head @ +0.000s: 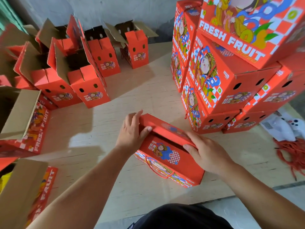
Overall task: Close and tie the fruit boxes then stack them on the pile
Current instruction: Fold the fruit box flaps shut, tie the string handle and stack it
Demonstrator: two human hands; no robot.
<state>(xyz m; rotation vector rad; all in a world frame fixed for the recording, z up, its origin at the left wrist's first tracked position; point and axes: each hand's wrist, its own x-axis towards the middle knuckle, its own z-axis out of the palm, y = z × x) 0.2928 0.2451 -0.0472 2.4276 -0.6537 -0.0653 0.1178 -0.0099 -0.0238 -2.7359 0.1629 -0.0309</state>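
I saw my left hand [131,133] and right hand [207,152] gripping the top flap [166,129] of the fruit box [171,156], fingers [149,128] curled over its edge.

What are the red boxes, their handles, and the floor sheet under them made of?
The box being closed looks like corrugated cardboard with a printed red face; open boxes show plain brown insides. Its handle looks like twisted red cord. The floor sheet seems to be pale plywood or board, matte with faint grain, though that is uncertain.
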